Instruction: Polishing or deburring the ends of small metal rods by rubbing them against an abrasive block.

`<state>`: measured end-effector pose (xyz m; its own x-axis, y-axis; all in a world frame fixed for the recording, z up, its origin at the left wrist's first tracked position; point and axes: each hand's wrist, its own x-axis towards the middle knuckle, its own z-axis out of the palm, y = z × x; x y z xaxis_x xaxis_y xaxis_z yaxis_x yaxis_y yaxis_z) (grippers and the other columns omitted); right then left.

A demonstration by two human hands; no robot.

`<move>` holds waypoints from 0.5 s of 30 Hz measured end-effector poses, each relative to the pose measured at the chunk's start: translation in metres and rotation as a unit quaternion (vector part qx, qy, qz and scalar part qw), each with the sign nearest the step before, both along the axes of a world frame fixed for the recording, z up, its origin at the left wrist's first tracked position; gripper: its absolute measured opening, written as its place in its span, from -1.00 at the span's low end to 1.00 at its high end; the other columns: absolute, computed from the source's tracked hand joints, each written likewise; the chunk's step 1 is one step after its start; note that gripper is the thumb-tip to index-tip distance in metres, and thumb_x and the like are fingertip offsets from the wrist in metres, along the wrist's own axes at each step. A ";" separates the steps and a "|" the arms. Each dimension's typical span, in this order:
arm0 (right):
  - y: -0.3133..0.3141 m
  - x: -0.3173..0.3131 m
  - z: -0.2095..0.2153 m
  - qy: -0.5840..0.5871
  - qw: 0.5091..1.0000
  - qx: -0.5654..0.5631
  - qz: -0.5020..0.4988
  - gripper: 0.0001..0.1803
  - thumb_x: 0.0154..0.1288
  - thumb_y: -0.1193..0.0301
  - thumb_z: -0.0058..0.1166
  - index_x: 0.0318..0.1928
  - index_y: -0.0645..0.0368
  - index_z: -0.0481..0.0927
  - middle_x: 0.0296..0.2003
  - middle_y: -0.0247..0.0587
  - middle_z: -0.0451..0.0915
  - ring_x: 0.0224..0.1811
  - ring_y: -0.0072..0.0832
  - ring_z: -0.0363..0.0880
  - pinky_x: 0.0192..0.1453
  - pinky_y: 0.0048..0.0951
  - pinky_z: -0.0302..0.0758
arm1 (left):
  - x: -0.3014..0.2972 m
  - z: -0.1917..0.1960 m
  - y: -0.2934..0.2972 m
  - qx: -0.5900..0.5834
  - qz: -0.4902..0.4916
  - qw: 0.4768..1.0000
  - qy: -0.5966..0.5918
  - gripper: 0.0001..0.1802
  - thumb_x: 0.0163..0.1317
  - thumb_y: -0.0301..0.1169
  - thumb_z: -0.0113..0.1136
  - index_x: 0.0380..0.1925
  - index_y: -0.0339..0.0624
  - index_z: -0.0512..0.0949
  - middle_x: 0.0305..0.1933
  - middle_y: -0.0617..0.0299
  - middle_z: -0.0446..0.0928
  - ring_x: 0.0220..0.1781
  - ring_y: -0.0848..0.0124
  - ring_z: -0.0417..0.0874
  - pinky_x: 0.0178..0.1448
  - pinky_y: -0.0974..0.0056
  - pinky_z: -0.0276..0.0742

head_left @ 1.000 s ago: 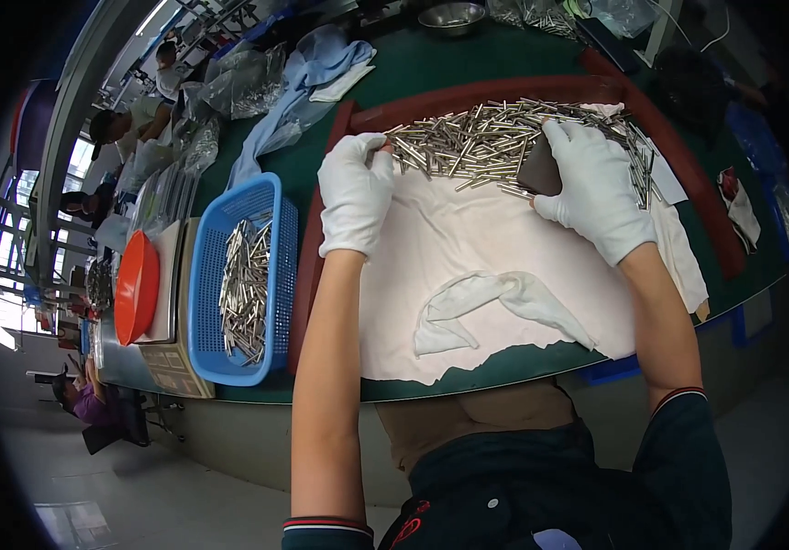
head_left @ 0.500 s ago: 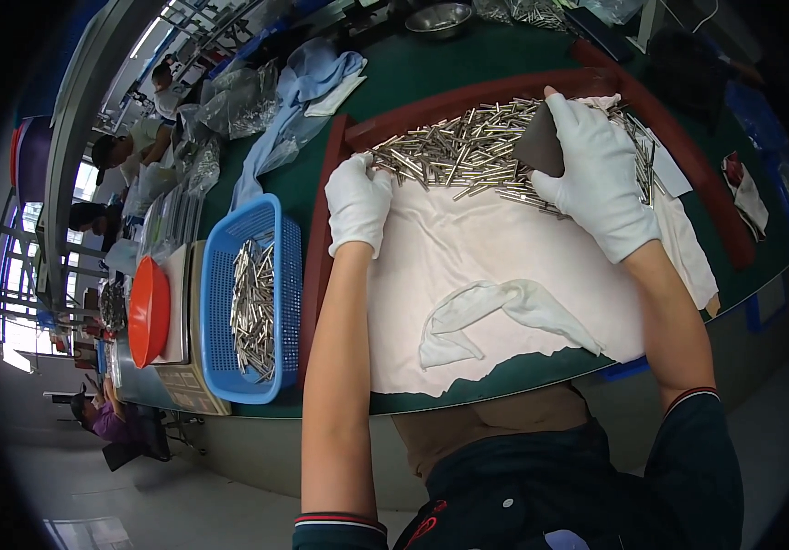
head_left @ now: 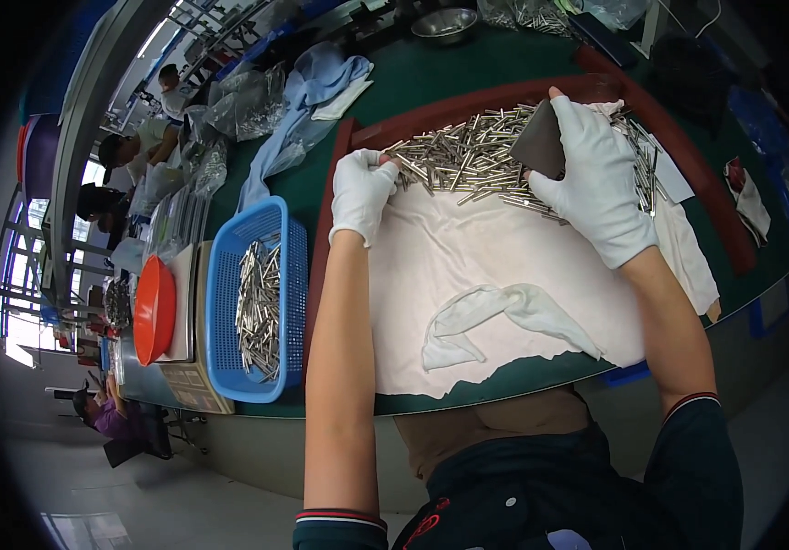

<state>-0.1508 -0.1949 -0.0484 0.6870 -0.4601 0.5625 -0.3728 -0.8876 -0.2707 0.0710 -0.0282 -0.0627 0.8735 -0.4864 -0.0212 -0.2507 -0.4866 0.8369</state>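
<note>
A wide pile of slim metal pins [head_left: 463, 158] lies along the far side of a pale pink cloth [head_left: 495, 252]. My left hand [head_left: 360, 197], in a white glove with bare fingertips, is at the pile's left end. Its fingers are curled together at the nearest pins; what they pinch, if anything, is hidden. My right hand [head_left: 603, 183], gloved the same way, grips a flat dark grey-brown plate [head_left: 539, 142] between thumb and fingers. The plate stands tilted against the pile's right part, and more pins show beyond that hand.
A dark red wooden frame [head_left: 495, 96] borders the cloth on a green table. Left of it stands a blue basket [head_left: 293, 302] of pins, beside an orange-red bowl [head_left: 154, 310]. A crumpled white cloth [head_left: 481, 307] lies nearer me. A metal bowl [head_left: 445, 26] sits far back. People sit at far left.
My left fingertips have shifted slightly right along the pile's left end. My right hand and the plate stay nearly in place. The whole view has moved a little.
</note>
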 end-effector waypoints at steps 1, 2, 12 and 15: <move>0.000 0.000 -0.001 0.001 1.000 -0.001 0.001 -0.04 -0.13 0.28 0.38 0.33 0.26 0.26 0.08 0.01 0.47 0.15 -0.07 0.43 0.23 -0.14 0.37 | -0.004 0.003 0.003 -0.001 0.001 1.000 0.001 -0.83 0.14 -0.43 0.34 -0.34 -0.32 0.61 -0.49 0.17 0.63 -0.48 0.46 0.61 -0.36 0.33 0.48; 0.000 0.000 -0.003 -0.032 0.999 0.004 0.020 -0.07 -0.14 0.28 0.38 0.30 0.28 0.29 0.04 -0.01 0.50 0.08 -0.10 0.49 0.15 -0.16 0.44 | -0.008 0.006 0.009 -0.061 -0.028 0.998 0.019 -0.83 0.16 -0.45 0.32 -0.32 -0.33 0.59 -0.51 0.23 0.60 -0.51 0.53 0.55 -0.40 0.37 0.43; 0.031 0.003 0.001 -0.102 0.929 0.266 0.237 -0.04 -0.19 0.29 0.45 0.31 0.20 0.32 0.12 0.03 0.47 0.17 -0.15 0.49 0.29 -0.28 0.40 | -0.059 0.022 0.052 -0.286 -0.208 0.876 0.328 -0.67 0.31 -0.21 0.25 -0.18 -0.29 0.54 -0.31 0.18 0.63 -0.33 0.47 0.70 -0.33 0.47 0.58; 0.035 0.005 -0.006 -0.076 0.939 0.225 0.249 -0.05 -0.18 0.29 0.43 0.30 0.21 0.32 0.12 0.02 0.47 0.13 -0.15 0.49 0.27 -0.26 0.40 | -0.069 0.013 0.054 -0.300 -0.207 0.859 0.360 -0.66 0.32 -0.18 0.23 -0.16 -0.25 0.52 -0.26 0.15 0.63 -0.31 0.40 0.73 -0.34 0.45 0.61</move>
